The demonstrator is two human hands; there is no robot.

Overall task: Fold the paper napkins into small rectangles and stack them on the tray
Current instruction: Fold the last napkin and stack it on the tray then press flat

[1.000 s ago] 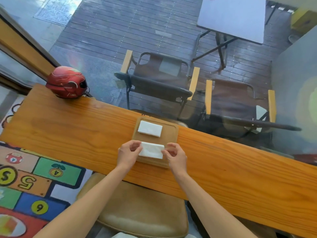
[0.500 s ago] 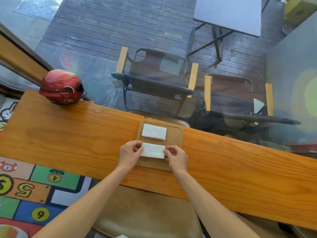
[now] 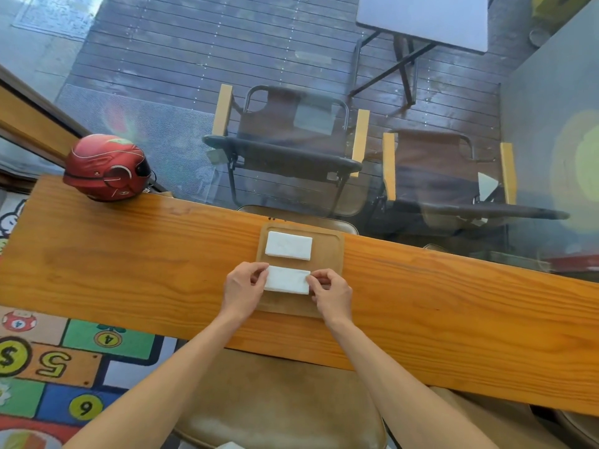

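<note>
A wooden tray (image 3: 329, 257) lies on the long wooden counter (image 3: 129, 264). On its far half rests a folded white napkin (image 3: 288, 245). A second folded white napkin (image 3: 286, 280) lies on the near half. My left hand (image 3: 242, 288) pinches this napkin's left end. Its right end is pinched by my right hand (image 3: 332, 294). Both hands sit low over the tray's near edge.
A red helmet (image 3: 108, 166) stands at the counter's far left corner. Behind the counter is a glass pane with chairs (image 3: 288, 150) and a table outside. A tan stool (image 3: 275, 400) is under my arms, and a colourful number mat (image 3: 58, 361) covers the floor at left.
The view has tilted and shifted a little. Both hands stay on the ends of the near napkin, which now lies squarer on the tray's near half.
</note>
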